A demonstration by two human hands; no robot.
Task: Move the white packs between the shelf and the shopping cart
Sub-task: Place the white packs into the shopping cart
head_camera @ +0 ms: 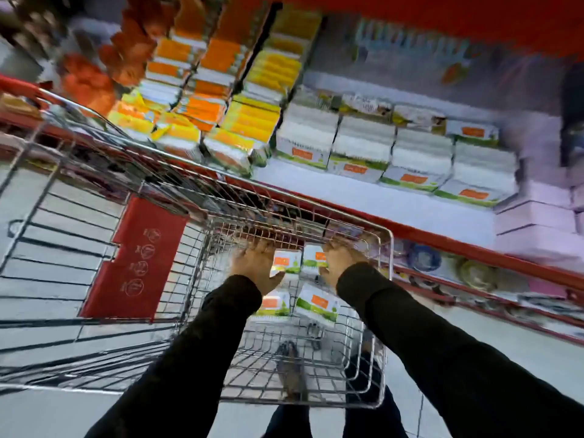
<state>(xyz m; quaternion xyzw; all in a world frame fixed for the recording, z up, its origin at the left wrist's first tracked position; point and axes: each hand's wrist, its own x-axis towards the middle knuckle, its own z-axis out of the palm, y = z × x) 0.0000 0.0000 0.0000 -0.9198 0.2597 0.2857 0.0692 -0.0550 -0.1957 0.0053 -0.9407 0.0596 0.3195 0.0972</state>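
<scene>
Both my hands reach down into the wire shopping cart (384, 311). My left hand (254, 267) grips a white pack with an orange label (286, 260). My right hand (339, 262) grips a second white pack (314, 259) beside it. Two more white packs (317, 305) lie lower in the cart basket, one partly under my left wrist (273, 306). On the shelf (363, 197) beyond the cart stand rows of the same white packs (420, 156), stacked upright. The frame is blurred by motion.
Orange and yellow packs (240, 121) fill the shelf to the left of the white ones. Pink boxes (537, 216) sit at the right. A red child-seat flap (136, 257) hangs in the cart. A lower shelf (474, 273) holds round items. My feet show through the basket.
</scene>
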